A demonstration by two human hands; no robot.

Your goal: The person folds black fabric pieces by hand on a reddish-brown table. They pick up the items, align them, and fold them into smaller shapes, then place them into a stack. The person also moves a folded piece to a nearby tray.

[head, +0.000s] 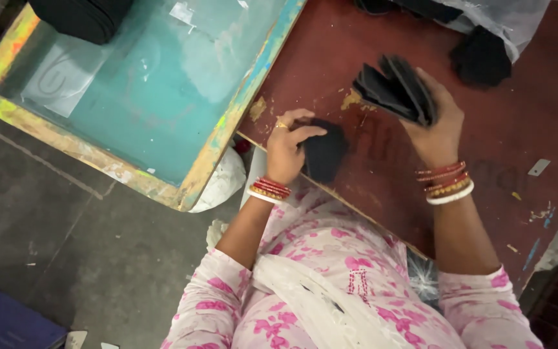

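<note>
Black fabric pieces: one (324, 152) under the left hand (287, 145), a fanned stack (395, 87) gripped by the right hand (437, 126).

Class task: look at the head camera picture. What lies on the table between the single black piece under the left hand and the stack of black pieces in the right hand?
Only bare reddish-brown table, scuffed, with a flake of yellowish paint. Nothing else lies between the black piece and the stack.

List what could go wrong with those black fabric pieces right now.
The right hand pinches a fanned stack of black pieces by one end; loose ones might slide out. The single black piece under the left hand lies near the table edge and might slip off onto the floor.
</note>
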